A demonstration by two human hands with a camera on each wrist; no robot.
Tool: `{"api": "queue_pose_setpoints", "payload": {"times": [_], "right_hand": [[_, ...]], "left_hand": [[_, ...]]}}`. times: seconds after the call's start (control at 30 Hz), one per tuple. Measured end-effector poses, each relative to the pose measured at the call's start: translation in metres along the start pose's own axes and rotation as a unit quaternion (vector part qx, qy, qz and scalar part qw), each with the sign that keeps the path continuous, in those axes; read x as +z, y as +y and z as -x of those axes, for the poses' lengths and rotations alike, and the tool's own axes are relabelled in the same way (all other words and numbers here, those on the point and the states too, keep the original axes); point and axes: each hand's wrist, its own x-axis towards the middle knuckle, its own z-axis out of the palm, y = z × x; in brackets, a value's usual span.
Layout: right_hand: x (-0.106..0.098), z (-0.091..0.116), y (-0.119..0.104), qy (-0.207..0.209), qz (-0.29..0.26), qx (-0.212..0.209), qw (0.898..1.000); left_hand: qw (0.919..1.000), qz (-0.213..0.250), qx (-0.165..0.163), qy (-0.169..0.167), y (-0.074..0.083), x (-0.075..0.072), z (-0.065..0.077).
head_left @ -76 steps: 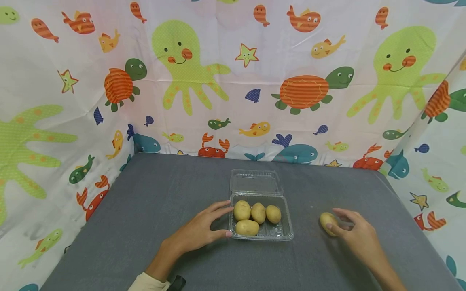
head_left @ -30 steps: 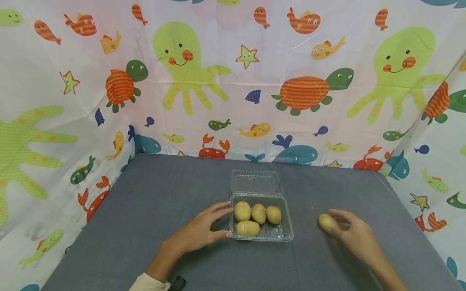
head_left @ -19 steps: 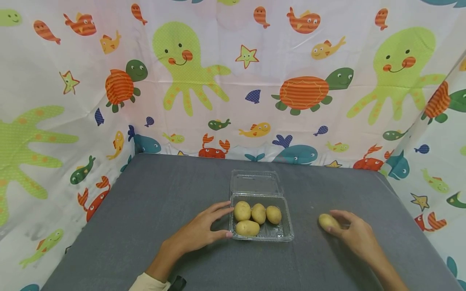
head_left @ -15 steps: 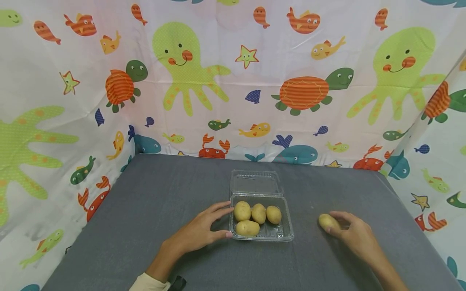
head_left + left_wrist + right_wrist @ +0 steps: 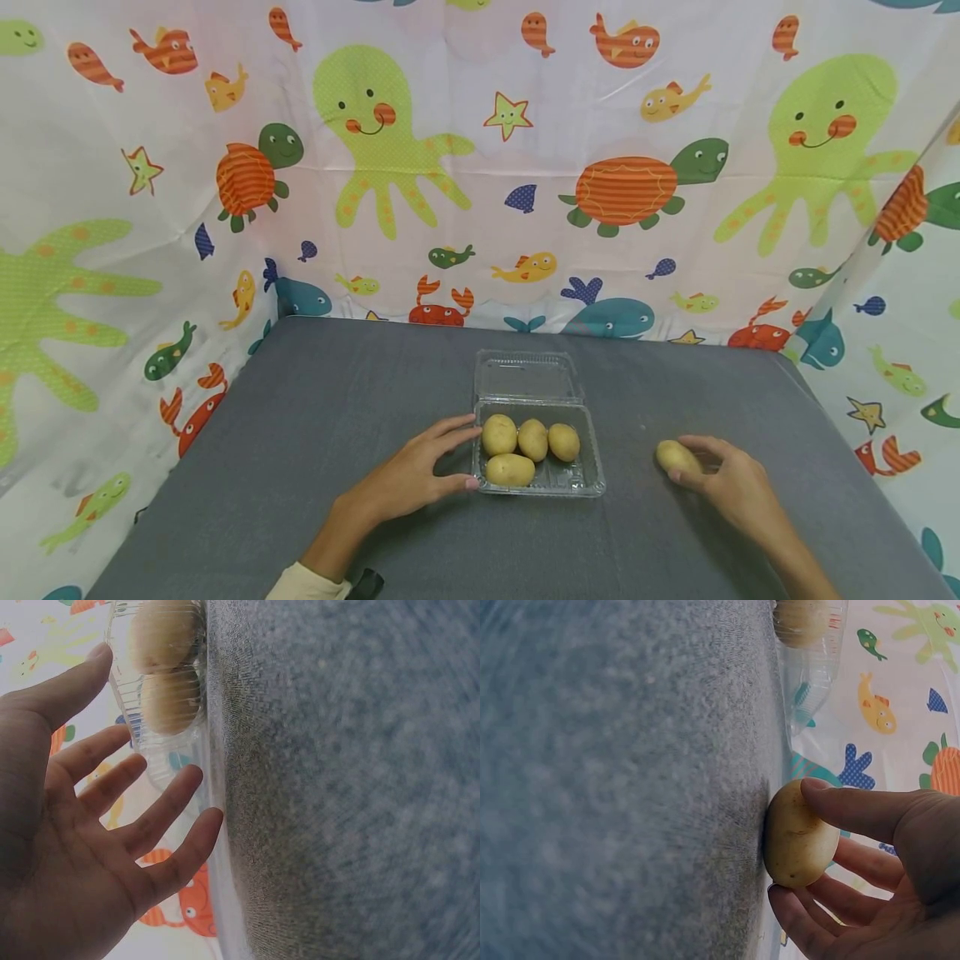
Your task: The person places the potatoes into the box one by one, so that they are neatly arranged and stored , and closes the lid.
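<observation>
Backed on all sides by a thin, creased curtain (image 5: 480, 167) printed with lime octopuses, striped orange turtles, whales, crabs and small fish. Spread below it, a grey table (image 5: 315, 400) with a fine, felt-like nap (grainy and matte in both wrist views). Near the middle, a clear plastic clamshell box (image 5: 592, 479), thin-walled, ribbed and glossy, rounded at the corners, its hinged lid (image 5: 528, 375) lying flat open behind the tray. Resting against the box's left wall, the left hand (image 5: 408, 479): fingers straight and spread, forefinger along the far corner, thumb at the near corner, nothing curled round the plastic. Well apart to the right, lying low on the cloth, the right hand (image 5: 731, 487), thumb and fingers curled round the loose potato (image 5: 675, 456) and pinching it from both sides while it sits on the table, to the right of the box. Inside the tray, four potatoes (image 5: 531, 439): three in a row at the back, touching one another, and one lying lengthwise at the front left; all egg-shaped, pale yellow-tan, smooth-skinned with faint speckles. Smallest of all, the held potato, an oval with dull, lightly freckled skin, its underside touching the grey nap.
</observation>
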Motion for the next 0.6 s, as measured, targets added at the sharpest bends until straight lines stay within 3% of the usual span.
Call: {"api": "queue_pose_setpoints", "payload": {"times": [0.6], "right_hand": [[0.0030, 0.0035, 0.0040, 0.020, -0.007, -0.016, 1.000]], "left_hand": [[1.0000, -0.001, -0.002, 0.004, 0.0012, 0.0000, 0.0006]]}}
